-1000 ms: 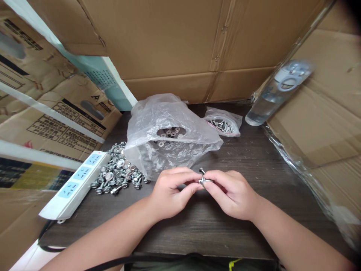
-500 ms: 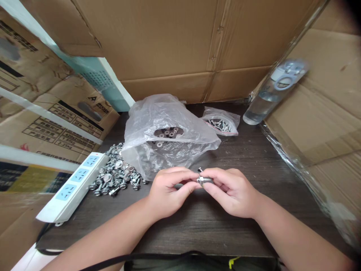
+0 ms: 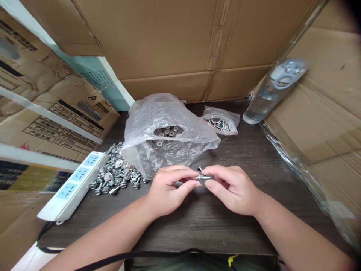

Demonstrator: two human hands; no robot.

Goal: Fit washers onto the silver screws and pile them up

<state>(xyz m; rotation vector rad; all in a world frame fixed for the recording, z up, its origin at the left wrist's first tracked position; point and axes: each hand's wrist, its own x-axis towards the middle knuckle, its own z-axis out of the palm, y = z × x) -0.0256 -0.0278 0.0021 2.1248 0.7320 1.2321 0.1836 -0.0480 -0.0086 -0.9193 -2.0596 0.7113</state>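
My left hand pinches a silver bolt by its head end, between thumb and forefinger. A nut or washer seems to sit near that end; it is too small to tell. The shank points right, toward my right hand, whose thumb and forefinger are spread around the bare end. A small screw shows just behind the bolt; I cannot tell whether it lies on the table. Left of my hands is a pile of bolts with flanged heads. Behind them, a translucent plastic bag has washers inside.
A small zip bag of screws lies at the back right of the dark table. A water bottle leans against the cardboard wall. A white power strip borders the bolt pile, and a black cable crosses the front edge.
My right thumb and forefinger have parted from the bolt's shank, which is now exposed. My left hand keeps its pinch in nearly the same place.
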